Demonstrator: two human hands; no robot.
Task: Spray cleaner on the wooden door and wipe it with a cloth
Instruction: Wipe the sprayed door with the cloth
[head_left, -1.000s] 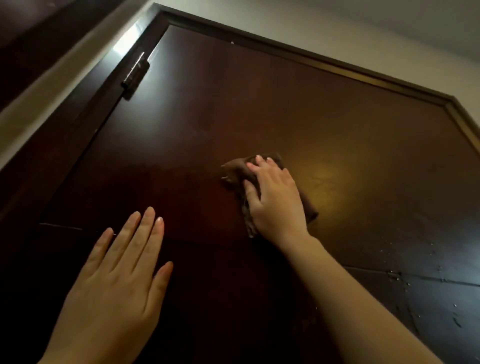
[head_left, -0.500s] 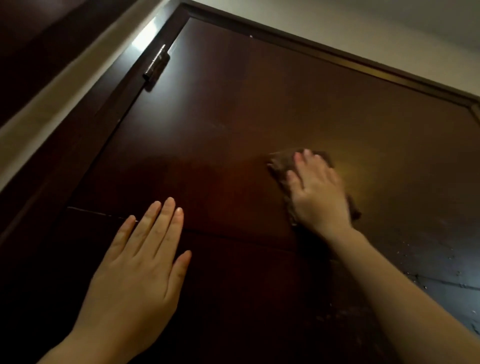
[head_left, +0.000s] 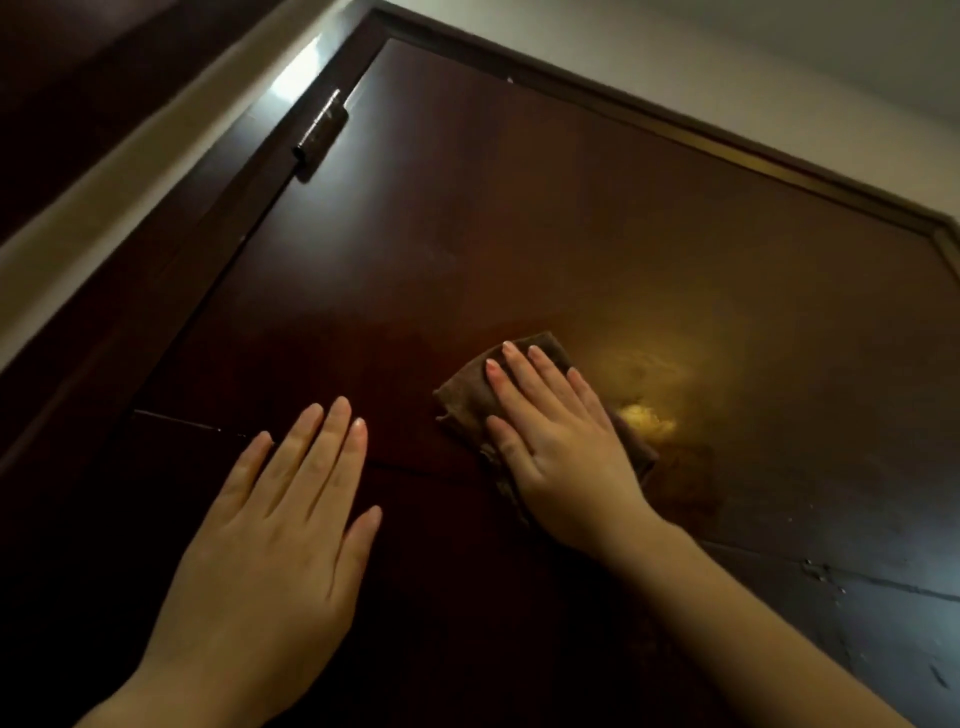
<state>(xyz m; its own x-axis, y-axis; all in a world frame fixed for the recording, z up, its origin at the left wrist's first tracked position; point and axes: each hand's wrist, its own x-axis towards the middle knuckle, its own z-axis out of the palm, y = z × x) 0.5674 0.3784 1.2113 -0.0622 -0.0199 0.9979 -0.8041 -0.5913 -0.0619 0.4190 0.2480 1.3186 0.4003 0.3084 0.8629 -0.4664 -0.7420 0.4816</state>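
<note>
Here my right grip (head_left: 566, 457), fingers straight, presses the cloth (head_left: 467, 400) flat on the wooden door (head_left: 519, 208) to spread pressure, while my released left grip (head_left: 275, 530) seemingly braces me.

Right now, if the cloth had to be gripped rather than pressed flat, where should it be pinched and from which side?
Probably the left corner of the brown cloth, approached from the left. The right hand lies flat over most of it, pressing it against the wooden door; only that bunched corner sticks out past the thumb. The left hand rests flat on the door nearby.
</note>
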